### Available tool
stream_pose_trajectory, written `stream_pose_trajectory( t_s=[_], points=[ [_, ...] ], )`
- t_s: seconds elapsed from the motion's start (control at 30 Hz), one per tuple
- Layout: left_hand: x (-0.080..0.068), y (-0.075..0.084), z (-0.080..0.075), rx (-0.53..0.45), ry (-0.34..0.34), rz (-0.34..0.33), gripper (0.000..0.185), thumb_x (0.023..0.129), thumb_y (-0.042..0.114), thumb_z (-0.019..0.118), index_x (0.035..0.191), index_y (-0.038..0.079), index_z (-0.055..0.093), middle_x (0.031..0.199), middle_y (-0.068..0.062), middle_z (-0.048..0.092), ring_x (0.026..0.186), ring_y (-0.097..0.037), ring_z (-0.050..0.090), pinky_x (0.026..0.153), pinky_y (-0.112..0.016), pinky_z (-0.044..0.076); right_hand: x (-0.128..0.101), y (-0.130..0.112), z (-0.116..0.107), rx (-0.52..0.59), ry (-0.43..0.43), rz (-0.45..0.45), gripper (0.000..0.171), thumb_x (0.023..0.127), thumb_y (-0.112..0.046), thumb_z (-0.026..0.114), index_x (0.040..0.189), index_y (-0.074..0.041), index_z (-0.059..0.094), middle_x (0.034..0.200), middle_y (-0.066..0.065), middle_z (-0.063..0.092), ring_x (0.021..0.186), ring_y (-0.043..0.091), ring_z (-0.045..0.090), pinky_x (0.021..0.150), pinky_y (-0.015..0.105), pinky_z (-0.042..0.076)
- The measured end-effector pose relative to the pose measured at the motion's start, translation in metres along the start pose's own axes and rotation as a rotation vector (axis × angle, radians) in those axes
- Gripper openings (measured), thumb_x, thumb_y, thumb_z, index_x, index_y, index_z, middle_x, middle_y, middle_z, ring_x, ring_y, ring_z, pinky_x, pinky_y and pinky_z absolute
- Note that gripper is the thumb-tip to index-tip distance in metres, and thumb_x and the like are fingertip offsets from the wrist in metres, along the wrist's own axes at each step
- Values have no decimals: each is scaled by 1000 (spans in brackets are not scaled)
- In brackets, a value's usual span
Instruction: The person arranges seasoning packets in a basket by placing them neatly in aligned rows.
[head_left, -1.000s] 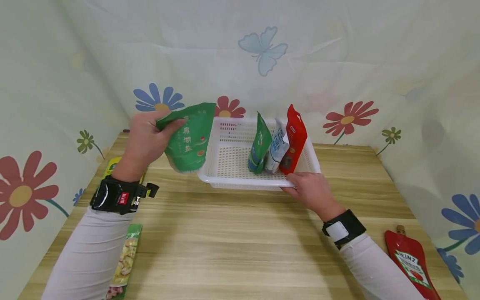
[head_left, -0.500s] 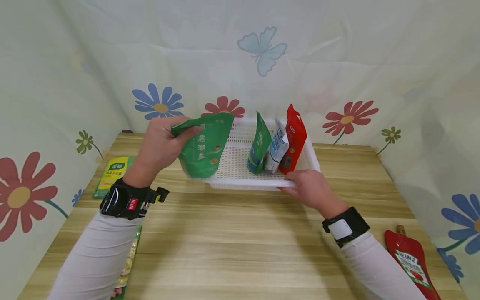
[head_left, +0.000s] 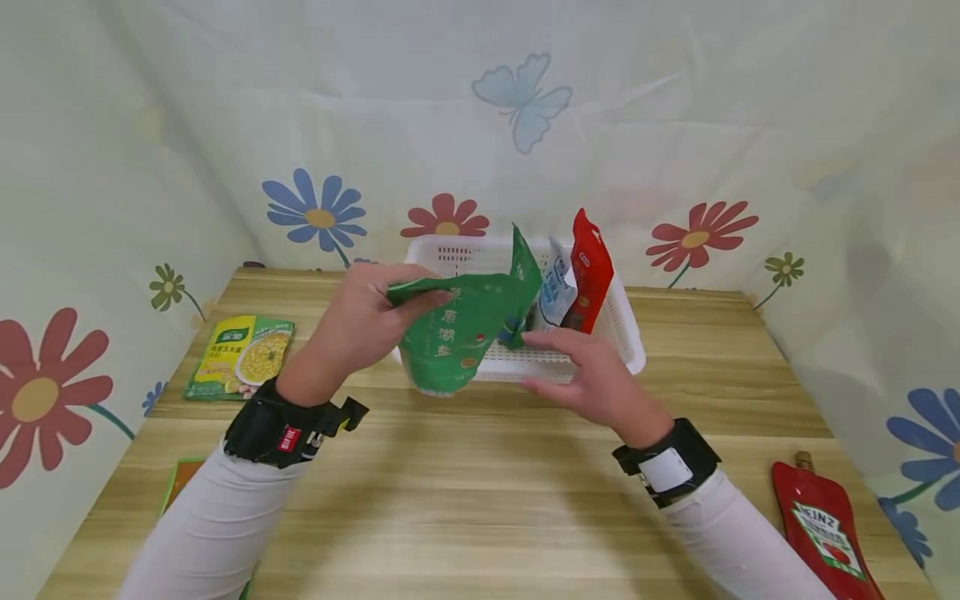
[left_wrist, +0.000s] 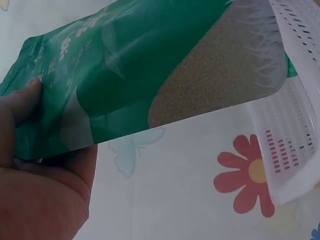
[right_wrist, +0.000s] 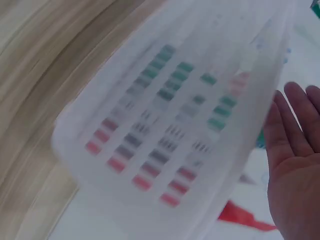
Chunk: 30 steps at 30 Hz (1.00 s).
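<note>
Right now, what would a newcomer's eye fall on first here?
Probably the green pouch the left hand pinches, seen against the front of the white basket in the head view. After that, the red packet sticking up at the basket's right end, then the red Heinz pouch lying on the right of the table.

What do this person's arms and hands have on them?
The left hand and right hand are bare, with pale long sleeves. The left black wrist strap has a red label with white lettering; the right black wrist strap, a white rectangular patch.

Glossy plastic pouch (left_wrist: 150, 70), wood-grained tabletop (head_left: 480, 500), basket (head_left: 480, 250) of seemingly smooth plastic
</note>
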<state>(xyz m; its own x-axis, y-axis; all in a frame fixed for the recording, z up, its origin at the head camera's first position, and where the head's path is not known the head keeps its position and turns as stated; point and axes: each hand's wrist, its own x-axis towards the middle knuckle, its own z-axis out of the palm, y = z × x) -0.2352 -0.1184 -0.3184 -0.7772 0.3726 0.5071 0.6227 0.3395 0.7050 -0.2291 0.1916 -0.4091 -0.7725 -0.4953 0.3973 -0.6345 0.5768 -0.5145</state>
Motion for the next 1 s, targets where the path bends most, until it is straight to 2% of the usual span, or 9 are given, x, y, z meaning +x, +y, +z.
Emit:
stream_pose_trajectory(
  t_s=[0.1,0.23,0.43,0.6,0.7,0.87,1.0],
  points=[
    [0,7,6,-30,-22,2,21,90,8,78,111,10,79,110,-8,79,100,-23,76,85,-42,62,7,-14,6,166,4,-59,70,79,-22,90,142,-21,61,136,-4,68,127,15,63,107,41,51],
    [-2,15,14,-75,-63,-7,22,89,5,78,110,9,79,117,-10,75,107,-25,72,85,-43,62,14,-29,18,401,-53,-92,75,79,-12,89,144,-25,55,139,-6,64,131,15,59,111,39,48],
    [-5,21,28,-138,-115,37,25,89,2,76,113,8,78,121,-11,70,115,-25,63,91,-42,59,14,-37,38,696,-124,-19,83,79,-4,87,147,-22,43,144,2,59,132,22,60,110,40,49],
    [-6,24,36,-208,-129,74,17,88,0,76,104,6,80,112,-12,72,110,-24,63,90,-39,57,7,-43,49,763,-101,6,78,82,-3,85,146,-15,42,142,9,60,127,21,63,109,38,50],
    [-7,25,38,-233,-137,79,13,88,0,77,98,6,80,107,-11,73,106,-24,63,89,-36,56,3,-48,52,767,-71,9,70,85,-2,82,144,-12,45,139,12,62,124,18,64,108,36,51],
    [-8,23,39,-252,-142,64,13,87,-1,77,98,5,80,106,-10,73,105,-23,63,88,-35,57,-2,-57,57,762,-51,-9,58,92,-1,73,142,-7,45,136,20,62,121,13,64,106,35,51],
    [-8,21,43,-269,-123,34,15,87,-1,77,101,4,79,108,-12,73,106,-22,65,89,-35,58,-4,-60,58,770,-33,9,57,94,0,70,144,-8,44,138,20,61,123,13,63,106,34,51]
  ],
)
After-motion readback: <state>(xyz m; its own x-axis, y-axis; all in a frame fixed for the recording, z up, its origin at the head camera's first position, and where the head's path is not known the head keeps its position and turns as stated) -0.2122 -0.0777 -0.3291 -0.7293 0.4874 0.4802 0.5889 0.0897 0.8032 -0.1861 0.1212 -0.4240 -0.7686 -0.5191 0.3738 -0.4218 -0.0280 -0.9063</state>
